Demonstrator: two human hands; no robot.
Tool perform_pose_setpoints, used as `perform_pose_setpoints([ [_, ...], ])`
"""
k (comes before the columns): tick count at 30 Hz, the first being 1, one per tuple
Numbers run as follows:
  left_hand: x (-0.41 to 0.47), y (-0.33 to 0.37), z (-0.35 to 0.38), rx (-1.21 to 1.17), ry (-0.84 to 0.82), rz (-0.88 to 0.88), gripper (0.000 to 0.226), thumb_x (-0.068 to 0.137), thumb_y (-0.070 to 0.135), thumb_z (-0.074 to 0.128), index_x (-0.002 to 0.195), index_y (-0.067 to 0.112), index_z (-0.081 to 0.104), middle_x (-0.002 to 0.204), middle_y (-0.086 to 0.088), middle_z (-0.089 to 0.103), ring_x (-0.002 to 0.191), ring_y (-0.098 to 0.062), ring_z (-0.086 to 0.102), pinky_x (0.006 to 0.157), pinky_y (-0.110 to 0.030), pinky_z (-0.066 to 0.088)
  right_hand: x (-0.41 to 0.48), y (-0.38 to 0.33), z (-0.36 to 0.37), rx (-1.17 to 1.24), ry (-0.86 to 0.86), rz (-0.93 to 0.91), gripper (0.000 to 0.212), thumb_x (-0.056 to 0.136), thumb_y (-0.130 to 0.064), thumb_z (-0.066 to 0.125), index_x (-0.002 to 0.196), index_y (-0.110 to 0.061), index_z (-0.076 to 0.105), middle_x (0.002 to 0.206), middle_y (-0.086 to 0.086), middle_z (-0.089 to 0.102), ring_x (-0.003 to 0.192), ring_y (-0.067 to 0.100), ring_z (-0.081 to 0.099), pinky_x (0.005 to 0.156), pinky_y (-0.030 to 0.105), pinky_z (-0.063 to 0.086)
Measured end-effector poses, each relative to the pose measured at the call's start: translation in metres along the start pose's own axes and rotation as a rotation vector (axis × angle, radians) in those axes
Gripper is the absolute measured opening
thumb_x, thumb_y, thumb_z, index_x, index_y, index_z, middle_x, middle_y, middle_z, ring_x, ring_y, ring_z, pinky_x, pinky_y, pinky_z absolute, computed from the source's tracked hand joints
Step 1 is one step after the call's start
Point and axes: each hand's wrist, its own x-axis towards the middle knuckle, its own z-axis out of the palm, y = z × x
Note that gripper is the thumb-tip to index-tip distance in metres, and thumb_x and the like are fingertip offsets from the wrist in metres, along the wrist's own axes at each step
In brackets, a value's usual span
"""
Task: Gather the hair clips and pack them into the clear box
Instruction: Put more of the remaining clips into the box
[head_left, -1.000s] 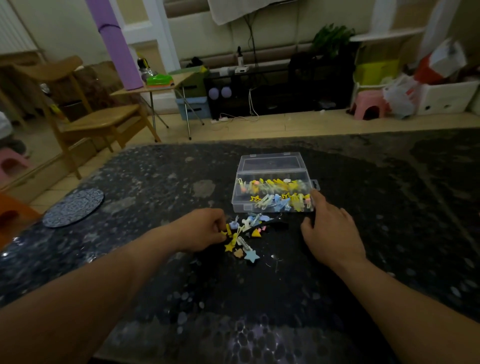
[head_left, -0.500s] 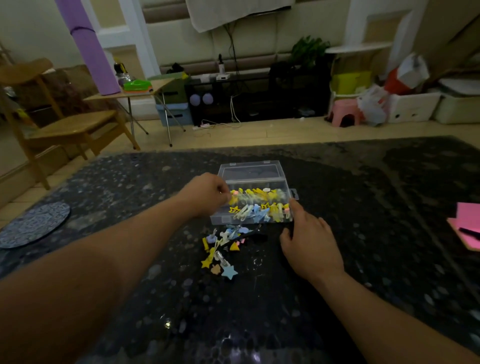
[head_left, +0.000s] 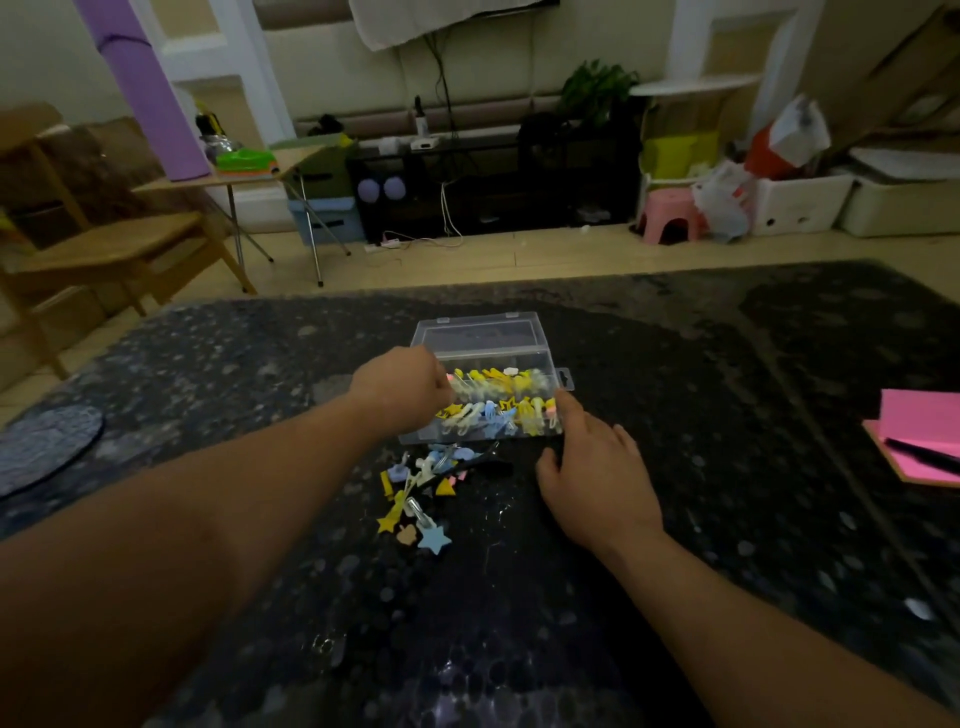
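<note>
A clear plastic box (head_left: 480, 336) stands open on the dark speckled table (head_left: 701, 405), its lid tipped back. Many yellow, blue and white hair clips (head_left: 501, 408) lie inside it. A loose pile of hair clips (head_left: 418, 491) sits on the table just in front of the box, among them a blue star and a yellow star. My left hand (head_left: 400, 387) hovers over the box's left end with its fingers pinched; a small pink clip shows at the fingertips. My right hand (head_left: 597, 473) rests flat by the box's front right corner, index finger touching the box wall.
A pink notepad (head_left: 922, 434) with a dark pen (head_left: 922, 453) on it lies at the table's right edge. A round dark mat (head_left: 44, 452) lies at the left edge. Beyond the table stand a wooden chair, a folding table and a pink stool.
My left hand rose from the loose pile to the box's left end, fingers pinched. My right hand stayed at the box's front right corner. The view shifted, bringing the pink notepad into sight.
</note>
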Motion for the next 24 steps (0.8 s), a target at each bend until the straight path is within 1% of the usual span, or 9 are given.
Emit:
perform_pose_setpoints([
  [5,-0.016,-0.003,-0.007,-0.018,0.059,0.017,0.025,0.102,0.038,0.061,0.095,0.025,0.081,0.091,0.004,0.077,0.076,-0.017,0.068,0.071,-0.036,0.06,0.0,0.001,0.001,-0.004,-0.002,-0.006,0.073,0.101,-0.035,0.053,0.165,-0.028,0.02,0.14,0.0,0.064,0.132,0.018,0.058,0.128,0.046,0.031],
  [8,-0.026,-0.005,-0.008,-0.06,0.103,0.011,0.025,0.103,0.038,0.059,0.101,0.027,0.081,0.094,0.005,0.077,0.078,-0.017,0.068,0.073,-0.037,0.06,-0.001,0.0,0.0,-0.001,-0.002,-0.005,0.072,0.101,-0.035,0.052,0.165,-0.029,0.02,0.14,-0.001,0.063,0.133,0.016,0.057,0.128,0.045,0.03],
  [10,-0.031,-0.006,-0.006,-0.078,0.13,0.001,0.022,0.102,0.039,0.06,0.102,0.028,0.079,0.087,0.011,0.073,0.074,-0.013,0.066,0.071,-0.035,0.058,-0.001,0.0,0.0,-0.003,0.001,-0.004,0.072,0.102,-0.036,0.052,0.166,-0.029,0.019,0.141,-0.002,0.062,0.134,0.015,0.057,0.129,0.044,0.029],
  [12,-0.036,-0.006,-0.003,-0.084,0.155,-0.01,0.019,0.103,0.04,0.06,0.1,0.03,0.076,0.077,0.017,0.064,0.067,-0.007,0.061,0.063,-0.031,0.051,-0.002,0.0,0.0,-0.006,0.001,-0.002,0.073,0.103,-0.037,0.051,0.167,-0.029,0.017,0.143,-0.003,0.061,0.135,0.015,0.055,0.129,0.043,0.028],
  [15,-0.044,-0.006,-0.001,-0.095,0.198,-0.024,0.017,0.105,0.039,0.056,0.103,0.031,0.071,0.078,0.017,0.062,0.065,-0.005,0.057,0.056,-0.028,0.043,-0.001,-0.001,0.0,-0.005,-0.004,0.0,0.073,0.103,-0.037,0.05,0.167,-0.029,0.016,0.145,-0.004,0.06,0.136,0.014,0.054,0.13,0.043,0.027],
  [18,-0.052,-0.006,0.0,-0.137,0.22,-0.01,0.013,0.105,0.039,0.057,0.102,0.031,0.068,0.07,0.014,0.061,0.062,-0.006,0.058,0.055,-0.029,0.044,-0.001,0.0,0.0,-0.007,-0.008,0.0,0.073,0.102,-0.037,0.05,0.166,-0.03,0.016,0.143,-0.004,0.06,0.135,0.014,0.054,0.129,0.043,0.026],
  [22,-0.063,-0.01,0.003,-0.194,0.249,0.027,0.006,0.103,0.039,0.061,0.102,0.033,0.063,0.066,0.006,0.062,0.06,-0.011,0.061,0.056,-0.032,0.049,-0.001,0.0,0.001,-0.013,-0.017,0.004,0.074,0.101,-0.037,0.049,0.166,-0.029,0.016,0.144,-0.003,0.06,0.136,0.015,0.054,0.129,0.043,0.026],
  [24,-0.069,-0.013,0.006,-0.229,0.281,0.049,0.004,0.102,0.037,0.062,0.101,0.033,0.06,0.06,0.005,0.059,0.056,-0.013,0.059,0.053,-0.033,0.046,-0.001,-0.001,0.0,-0.007,-0.023,0.009,0.074,0.101,-0.037,0.048,0.167,-0.03,0.015,0.145,-0.004,0.059,0.138,0.015,0.052,0.13,0.043,0.025],
])
